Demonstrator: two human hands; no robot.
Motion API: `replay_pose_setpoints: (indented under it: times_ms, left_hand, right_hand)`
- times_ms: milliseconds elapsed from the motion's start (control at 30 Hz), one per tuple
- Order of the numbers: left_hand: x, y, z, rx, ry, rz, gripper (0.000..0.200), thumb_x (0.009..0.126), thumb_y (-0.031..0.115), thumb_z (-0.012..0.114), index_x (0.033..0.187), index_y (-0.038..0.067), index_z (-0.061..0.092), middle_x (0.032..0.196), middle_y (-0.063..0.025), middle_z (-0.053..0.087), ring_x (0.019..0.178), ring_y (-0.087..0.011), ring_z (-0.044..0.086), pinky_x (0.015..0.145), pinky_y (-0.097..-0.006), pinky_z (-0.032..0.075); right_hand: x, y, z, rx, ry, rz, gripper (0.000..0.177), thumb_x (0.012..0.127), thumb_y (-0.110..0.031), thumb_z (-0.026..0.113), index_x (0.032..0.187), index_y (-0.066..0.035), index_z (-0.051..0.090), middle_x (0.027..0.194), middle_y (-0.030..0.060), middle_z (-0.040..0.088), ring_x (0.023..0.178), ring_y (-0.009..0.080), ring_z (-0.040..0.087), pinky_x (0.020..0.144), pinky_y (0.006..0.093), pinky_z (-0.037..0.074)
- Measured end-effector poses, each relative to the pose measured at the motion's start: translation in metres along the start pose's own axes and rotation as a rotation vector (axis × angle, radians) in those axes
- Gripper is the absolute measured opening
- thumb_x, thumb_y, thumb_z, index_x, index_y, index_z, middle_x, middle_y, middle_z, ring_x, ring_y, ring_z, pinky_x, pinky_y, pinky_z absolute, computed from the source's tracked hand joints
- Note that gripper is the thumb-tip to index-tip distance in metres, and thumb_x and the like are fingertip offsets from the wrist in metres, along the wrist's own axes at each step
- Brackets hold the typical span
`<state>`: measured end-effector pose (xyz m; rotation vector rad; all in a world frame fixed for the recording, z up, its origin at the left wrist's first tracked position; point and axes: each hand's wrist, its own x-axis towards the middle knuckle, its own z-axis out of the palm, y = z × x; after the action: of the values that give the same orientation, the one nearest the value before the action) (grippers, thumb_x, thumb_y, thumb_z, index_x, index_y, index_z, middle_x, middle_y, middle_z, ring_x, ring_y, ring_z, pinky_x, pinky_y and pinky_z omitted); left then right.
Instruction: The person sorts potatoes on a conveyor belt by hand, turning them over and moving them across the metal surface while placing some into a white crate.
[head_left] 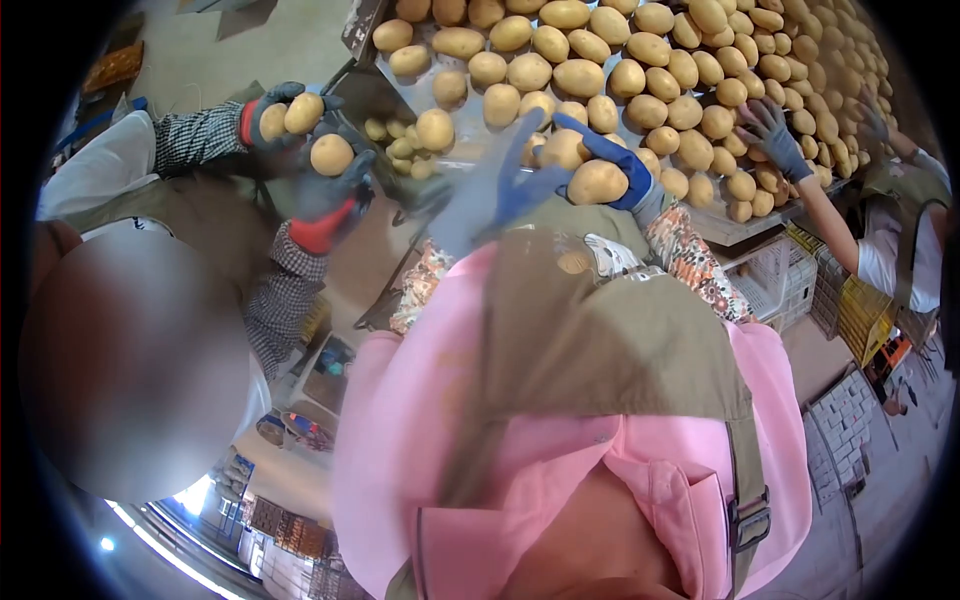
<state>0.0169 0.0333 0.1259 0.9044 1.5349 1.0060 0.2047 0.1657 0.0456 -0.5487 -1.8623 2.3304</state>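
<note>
A blue glove covers my right hand (pixel 632 172), whose fingers curl round a potato (pixel 598 184) at the near edge of the sorting table. Another potato (pixel 565 150) lies against its fingers. My left hand (pixel 500 185), gloved in grey and blue, is blurred by motion just left of it; its fingers look spread, and I make out nothing held in them. Left of that hand, a single potato (pixel 435 130) appears over an opening where smaller potatoes (pixel 402 145) show lower down. Many loose potatoes (pixel 580 77) cover the table beyond my hands.
At left, a co-worker's gloved hands (pixel 325 180) hold several potatoes. Another person's gloved hand (pixel 775 135) reaches onto the pile from the right. A white crate (pixel 785 280) and a yellow crate (pixel 868 325) stand below the table's right side.
</note>
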Motion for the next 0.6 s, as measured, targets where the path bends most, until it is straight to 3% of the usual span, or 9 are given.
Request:
replay_pose_setpoints:
  times_ms: [67,133,200,233,267,333,367,400,600]
  left_hand:
    - [0.019,-0.008,0.000,0.107,0.139,0.013,0.063,0.091,0.023,0.063,0.142,-0.003,0.036,0.139,-0.0259,0.043,0.128,-0.0376,0.043,0.104,-0.0433,0.038]
    - [0.040,-0.024,-0.006,0.209,0.279,0.037,0.058,0.091,0.024,0.062,0.139,-0.002,0.040,0.135,-0.0258,0.047,0.125,-0.0376,0.047,0.101,-0.0442,0.040]
    - [0.051,-0.052,-0.015,0.668,0.358,0.147,0.051,0.094,0.032,0.059,0.135,0.003,0.049,0.132,-0.0193,0.055,0.117,-0.0293,0.057,0.099,-0.0383,0.043]
    - [0.060,-0.077,-0.029,0.290,0.148,-0.043,0.050,0.094,0.036,0.057,0.131,0.004,0.053,0.125,-0.0222,0.060,0.113,-0.0342,0.059,0.096,-0.0418,0.044]
    - [0.060,-0.064,-0.034,0.296,0.146,-0.031,0.050,0.094,0.036,0.057,0.131,0.004,0.053,0.125,-0.0222,0.060,0.113,-0.0342,0.059,0.096,-0.0418,0.044]
    - [0.059,-0.017,-0.039,0.882,0.009,0.046,0.050,0.093,0.039,0.055,0.130,0.006,0.055,0.117,-0.0226,0.063,0.108,-0.0373,0.061,0.093,-0.0432,0.046]
    - [0.062,-0.010,-0.041,0.804,0.039,0.029,0.052,0.092,0.042,0.055,0.130,0.006,0.055,0.110,-0.0220,0.066,0.105,-0.0364,0.063,0.093,-0.0419,0.047]
    - [0.072,-0.006,-0.032,0.627,0.179,-0.217,0.053,0.092,0.043,0.055,0.130,0.006,0.056,0.113,-0.0218,0.065,0.106,-0.0357,0.063,0.094,-0.0406,0.046]
    - [0.091,-0.028,-0.022,0.518,0.253,0.058,0.050,0.092,0.041,0.054,0.128,0.006,0.057,0.120,-0.0201,0.061,0.110,-0.0347,0.060,0.095,-0.0408,0.045]
  right_hand:
    - [0.002,0.032,-0.016,0.517,-0.043,0.229,0.068,0.087,-0.001,0.064,0.147,-0.007,0.033,0.144,0.0126,0.044,0.127,0.0239,0.049,0.106,0.0368,0.042]
    - [0.002,0.020,-0.012,0.539,0.015,0.285,0.055,0.093,-0.009,0.059,0.144,-0.004,0.037,0.140,0.0124,0.049,0.125,0.0239,0.051,0.104,0.0362,0.043]
    - [0.010,-0.042,0.010,1.402,0.080,0.373,0.049,0.100,-0.024,0.047,0.142,-0.002,0.037,0.133,0.0164,0.052,0.114,0.0271,0.057,0.097,0.0396,0.048]
    - [-0.002,0.010,-0.006,1.084,0.144,0.347,0.045,0.103,-0.028,0.039,0.139,-0.002,0.042,0.131,0.0135,0.055,0.115,0.0248,0.057,0.099,0.0362,0.047]
    - [-0.001,0.005,-0.005,1.080,0.146,0.334,0.045,0.103,-0.028,0.039,0.139,-0.002,0.042,0.131,0.0135,0.055,0.115,0.0248,0.057,0.099,0.0362,0.047]
    - [-0.004,-0.015,0.004,1.239,0.226,0.282,0.046,0.102,-0.028,0.043,0.139,-0.001,0.041,0.130,0.0140,0.056,0.112,0.0241,0.059,0.098,0.0371,0.048]
    - [-0.008,-0.025,0.005,1.471,0.067,0.217,0.049,0.100,-0.030,0.046,0.140,-0.002,0.039,0.132,0.0167,0.053,0.116,0.0284,0.057,0.101,0.0418,0.046]
    - [-0.013,-0.027,0.006,1.469,0.089,0.209,0.049,0.100,-0.030,0.046,0.140,-0.002,0.039,0.132,0.0167,0.053,0.116,0.0284,0.057,0.101,0.0418,0.046]
    - [-0.004,-0.045,0.011,1.445,0.283,0.114,0.056,0.100,-0.040,0.043,0.146,-0.009,0.034,0.143,0.0240,0.040,0.124,0.0365,0.049,0.109,0.0486,0.037]
